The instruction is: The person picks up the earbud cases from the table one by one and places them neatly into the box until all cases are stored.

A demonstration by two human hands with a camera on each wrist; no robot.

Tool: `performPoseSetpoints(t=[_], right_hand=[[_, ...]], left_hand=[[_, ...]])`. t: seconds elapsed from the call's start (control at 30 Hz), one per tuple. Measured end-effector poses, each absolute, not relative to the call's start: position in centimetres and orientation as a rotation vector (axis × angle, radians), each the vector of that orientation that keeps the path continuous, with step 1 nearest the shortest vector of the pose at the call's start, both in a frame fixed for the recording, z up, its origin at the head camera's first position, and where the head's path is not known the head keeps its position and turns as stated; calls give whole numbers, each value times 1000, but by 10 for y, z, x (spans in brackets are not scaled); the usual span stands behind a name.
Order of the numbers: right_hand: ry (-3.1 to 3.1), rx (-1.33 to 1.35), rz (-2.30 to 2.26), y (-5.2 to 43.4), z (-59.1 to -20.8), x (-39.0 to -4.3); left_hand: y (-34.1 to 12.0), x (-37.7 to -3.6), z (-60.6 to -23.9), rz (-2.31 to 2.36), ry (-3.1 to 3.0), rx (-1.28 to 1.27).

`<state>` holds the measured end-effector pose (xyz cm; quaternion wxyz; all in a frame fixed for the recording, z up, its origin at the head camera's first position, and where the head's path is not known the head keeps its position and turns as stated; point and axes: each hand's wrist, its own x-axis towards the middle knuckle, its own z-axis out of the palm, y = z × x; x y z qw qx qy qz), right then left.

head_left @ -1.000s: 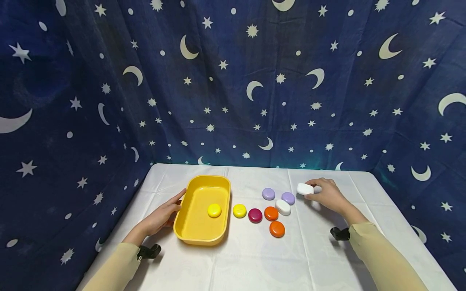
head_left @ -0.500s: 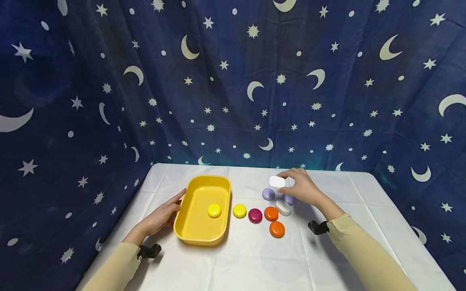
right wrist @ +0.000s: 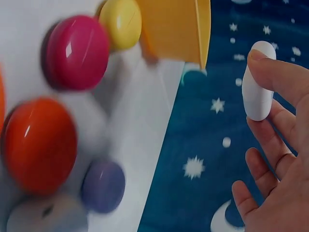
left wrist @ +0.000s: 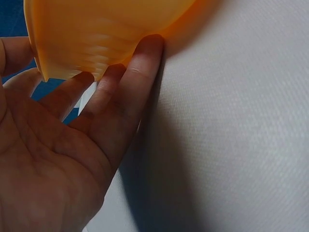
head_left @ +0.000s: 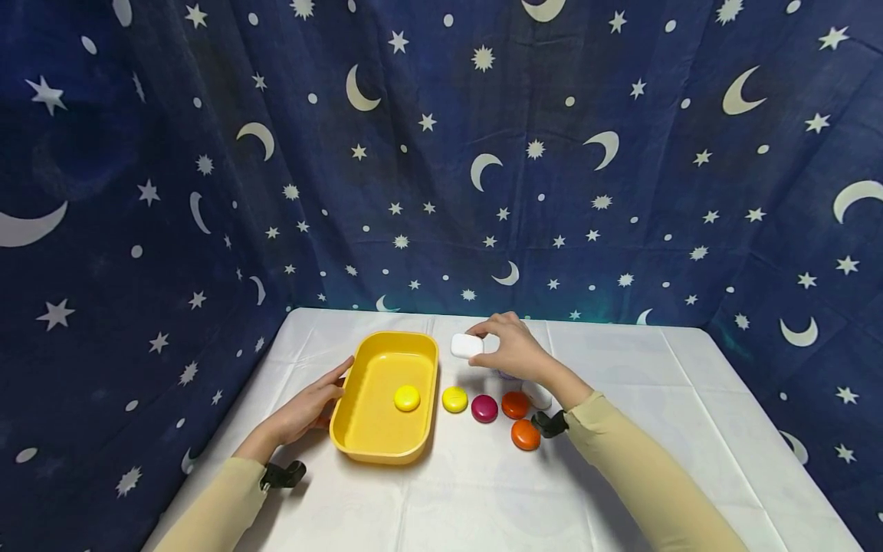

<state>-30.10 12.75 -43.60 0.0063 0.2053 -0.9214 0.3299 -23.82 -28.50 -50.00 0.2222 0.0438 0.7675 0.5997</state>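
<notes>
The right hand (head_left: 513,351), pinching the white oval case (head_left: 467,345), had swung from the counter's (head_left: 621,475) three o'clock toward the yellow tray (head_left: 359,441), which the flat-fingered left hand (head_left: 306,410) steadied.

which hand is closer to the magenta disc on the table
Right. The right hand hovers just behind the magenta disc, pinching a white piece. The left hand rests against the yellow tray, on its far side.
</notes>
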Motion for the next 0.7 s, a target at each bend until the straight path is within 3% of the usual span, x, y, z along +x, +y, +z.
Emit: performPoseSetpoints(t=[0.7], right_hand=[[-2937, 985, 637, 17, -438, -294]], left_hand=[[-285, -238, -501, 1704, 2058, 187]])
